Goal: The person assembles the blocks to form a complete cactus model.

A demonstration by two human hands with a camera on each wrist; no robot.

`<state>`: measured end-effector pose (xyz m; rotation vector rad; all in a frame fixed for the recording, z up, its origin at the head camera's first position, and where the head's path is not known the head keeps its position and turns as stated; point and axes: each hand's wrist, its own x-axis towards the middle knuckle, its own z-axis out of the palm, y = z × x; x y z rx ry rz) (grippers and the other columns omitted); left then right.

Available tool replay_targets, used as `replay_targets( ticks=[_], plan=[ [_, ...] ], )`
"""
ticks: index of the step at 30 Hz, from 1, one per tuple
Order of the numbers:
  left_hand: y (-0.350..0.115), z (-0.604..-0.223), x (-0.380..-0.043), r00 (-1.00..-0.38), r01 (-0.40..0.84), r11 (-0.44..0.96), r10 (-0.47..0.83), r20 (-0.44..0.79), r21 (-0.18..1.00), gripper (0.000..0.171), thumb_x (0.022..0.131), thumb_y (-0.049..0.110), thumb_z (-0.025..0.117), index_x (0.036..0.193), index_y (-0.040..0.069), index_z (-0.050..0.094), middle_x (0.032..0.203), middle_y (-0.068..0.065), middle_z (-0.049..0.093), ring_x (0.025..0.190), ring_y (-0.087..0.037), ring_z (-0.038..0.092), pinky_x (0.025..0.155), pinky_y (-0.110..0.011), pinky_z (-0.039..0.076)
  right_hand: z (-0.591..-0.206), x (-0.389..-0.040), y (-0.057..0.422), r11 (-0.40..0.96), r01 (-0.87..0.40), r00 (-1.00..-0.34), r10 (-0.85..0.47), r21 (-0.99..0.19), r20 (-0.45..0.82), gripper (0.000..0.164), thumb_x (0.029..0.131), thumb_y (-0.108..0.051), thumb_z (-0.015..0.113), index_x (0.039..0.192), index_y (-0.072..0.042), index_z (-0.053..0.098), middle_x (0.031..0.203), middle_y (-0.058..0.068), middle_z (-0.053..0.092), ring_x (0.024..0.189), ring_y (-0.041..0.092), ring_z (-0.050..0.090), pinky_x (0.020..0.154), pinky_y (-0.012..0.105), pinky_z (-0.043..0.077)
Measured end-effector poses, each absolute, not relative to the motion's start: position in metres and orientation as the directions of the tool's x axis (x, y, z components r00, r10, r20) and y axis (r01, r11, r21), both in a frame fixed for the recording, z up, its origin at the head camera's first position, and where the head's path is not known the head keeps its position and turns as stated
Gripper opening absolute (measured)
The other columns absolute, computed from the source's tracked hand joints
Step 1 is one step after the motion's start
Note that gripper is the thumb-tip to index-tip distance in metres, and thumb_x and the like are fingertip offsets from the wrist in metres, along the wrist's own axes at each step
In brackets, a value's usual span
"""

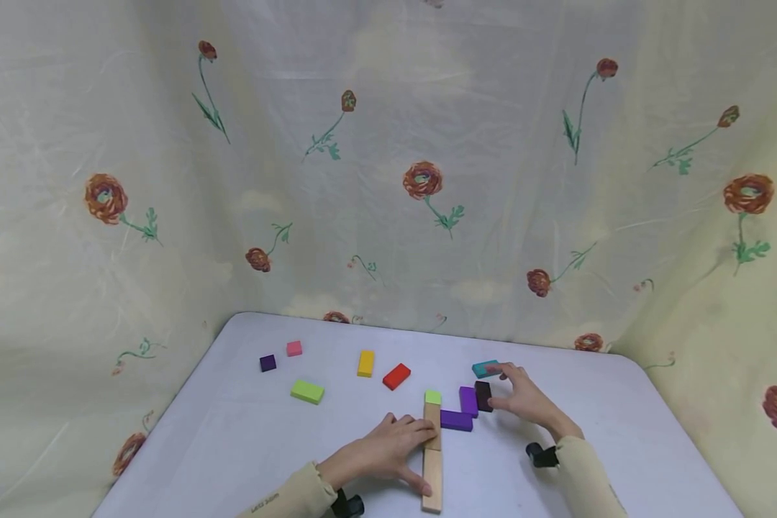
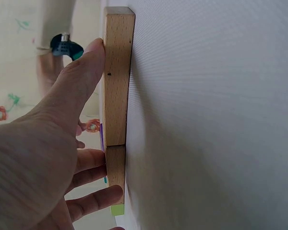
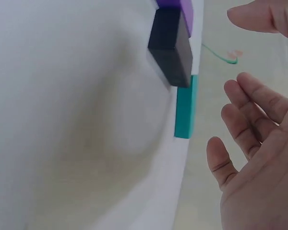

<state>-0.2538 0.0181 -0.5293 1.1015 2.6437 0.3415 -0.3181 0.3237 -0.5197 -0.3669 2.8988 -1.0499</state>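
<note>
Two plain wooden blocks point(image 1: 432, 478) lie end to end, with a light green block point(image 1: 433, 396) at their far end. My left hand point(image 1: 391, 447) rests along them from the left, thumb at the nearer block and fingers spread over the farther one. A purple block point(image 1: 456, 421) meets the row from the right, and another purple block point(image 1: 468, 401) stands at its far right corner. Beside that is a black block point(image 1: 483, 396). My right hand point(image 1: 523, 397) hovers close over the black block and a teal block point(image 1: 484, 369), its fingers spread and nothing held between them.
Loose blocks lie farther left: a red block point(image 1: 397, 376), a yellow block point(image 1: 365, 363), a long green block point(image 1: 307, 391), a pink block point(image 1: 294, 348) and a dark purple block point(image 1: 268, 362). A flowered curtain point(image 1: 479, 216) hangs behind the white table point(image 1: 220, 432).
</note>
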Motion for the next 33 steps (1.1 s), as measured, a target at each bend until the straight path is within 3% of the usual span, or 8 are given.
replay_targets(
  ticks=[9,23,33],
  plan=[
    [0.017,-0.528,-0.253,-0.677,0.662,0.681,0.722,-0.139,0.312,0.095,0.068,0.074,0.066,0.146,0.025,0.041,0.151,0.01,0.04,0.131,-0.014,0.043,0.108,-0.056,0.035,-0.535,-0.32,0.332,0.734,-0.147,-0.975,-0.222,-0.663,-0.03,0.065,0.08,-0.024,0.076,0.136,-0.008,0.047,0.136,0.014,0.047,0.124,0.034,0.039,0.098,0.057,0.038],
    [0.017,-0.529,-0.254,-0.681,0.66,0.685,0.719,-0.137,0.31,0.095,0.068,0.073,0.067,0.146,0.026,0.041,0.15,0.01,0.041,0.132,-0.014,0.043,0.107,-0.056,0.035,-0.554,-0.324,0.329,0.753,-0.077,-0.985,-0.16,-0.653,-0.068,0.064,0.077,-0.014,0.076,0.135,-0.009,0.05,0.134,0.019,0.049,0.122,0.037,0.042,0.1,0.06,0.038],
    [0.017,-0.532,-0.255,-0.683,0.66,0.686,0.718,-0.135,0.307,0.096,0.067,0.075,0.066,0.146,0.026,0.041,0.15,0.01,0.04,0.132,-0.013,0.042,0.108,-0.056,0.035,-0.549,-0.325,0.335,0.77,-0.077,-0.988,-0.144,-0.634,-0.055,0.062,0.079,-0.018,0.076,0.134,-0.008,0.05,0.126,0.017,0.051,0.115,0.032,0.046,0.092,0.053,0.043]
  ],
)
